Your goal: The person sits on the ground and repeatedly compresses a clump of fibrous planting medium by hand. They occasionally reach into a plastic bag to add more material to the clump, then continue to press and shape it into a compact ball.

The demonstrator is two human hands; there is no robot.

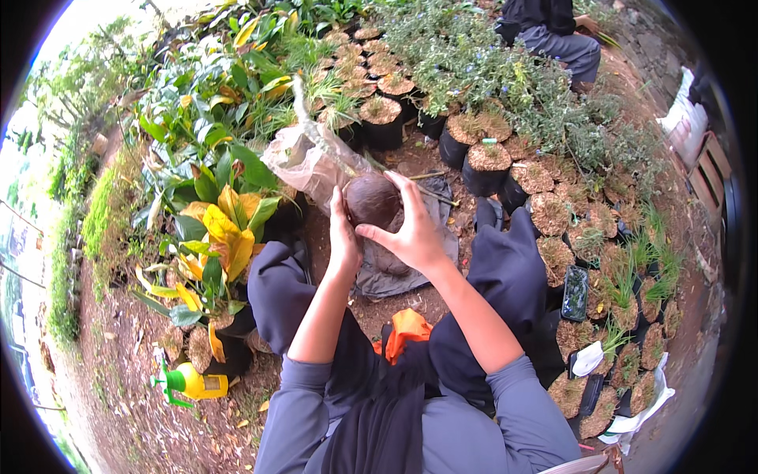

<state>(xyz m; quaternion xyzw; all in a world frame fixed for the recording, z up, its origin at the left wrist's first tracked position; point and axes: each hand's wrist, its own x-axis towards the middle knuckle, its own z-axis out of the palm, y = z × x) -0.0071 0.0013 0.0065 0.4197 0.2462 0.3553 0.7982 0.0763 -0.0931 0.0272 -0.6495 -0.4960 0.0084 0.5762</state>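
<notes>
Between my two palms sits a dark brown, moist-looking rounded ball [372, 200], perhaps of soil. My left hand [344, 234] presses its left side with the fingers pointing up. My right hand [411, 228] curves around its right side, thumb across the lower front. Beneath my hands a dark plastic sheet [379, 278] lies on the ground, with more brown material on it, partly hidden. Just beyond the ball are a pale, lichen-covered branch [317, 135] and a crumpled translucent plastic bag [302, 172]. A thin stick [438, 195] lies to the right of the ball.
Black nursery bags topped with straw-coloured mulch [487, 169] stand ahead and right. Leafy plants with yellowing leaves [228, 228] are at left, near a yellow spray bottle [201, 384]. A phone [574, 293] rests on pots at right. Another person [553, 35] sits at upper right.
</notes>
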